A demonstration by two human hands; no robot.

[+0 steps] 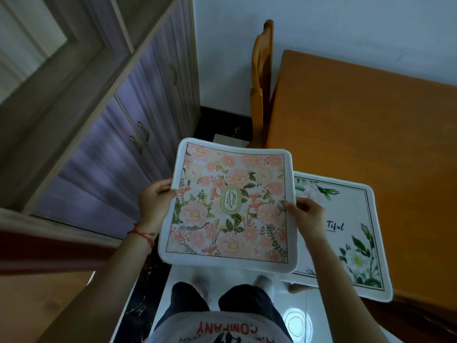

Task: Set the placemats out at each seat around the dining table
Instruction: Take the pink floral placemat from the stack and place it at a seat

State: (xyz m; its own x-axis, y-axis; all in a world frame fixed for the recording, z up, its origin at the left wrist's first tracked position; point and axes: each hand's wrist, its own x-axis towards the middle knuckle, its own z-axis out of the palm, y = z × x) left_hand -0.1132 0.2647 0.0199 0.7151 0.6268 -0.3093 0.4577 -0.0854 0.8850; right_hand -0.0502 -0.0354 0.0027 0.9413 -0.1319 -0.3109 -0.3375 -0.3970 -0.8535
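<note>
You are holding a square placemat with a white fabric border and a pink-and-peach flower print, marked "GARDEN" in an oval at its middle, out in front of your body. Your left hand is gripping its left edge, thumb on top of the white border and the other fingers underneath. Your right hand is gripping the right edge in the same way, thumb resting on the printed face. The mat is sagging a little between your two hands, and it is hanging in the air over the floor, beside the table and not on it.

A second placemat, white with green leaves, white flowers and a thin dark line around its print, is lying flat on the near corner of the orange-brown wooden dining table. Its near edge is jutting slightly past the table edge. The flowered mat in your hands is covering its left part, so only the letters "Tiful" are showing.

A wooden chair of the same orange-brown colour is standing at the far left side of the table, close against it. A red string bracelet is sitting on your left wrist. A cabinet with pale purple doors and metal handles is standing to your left.
</note>
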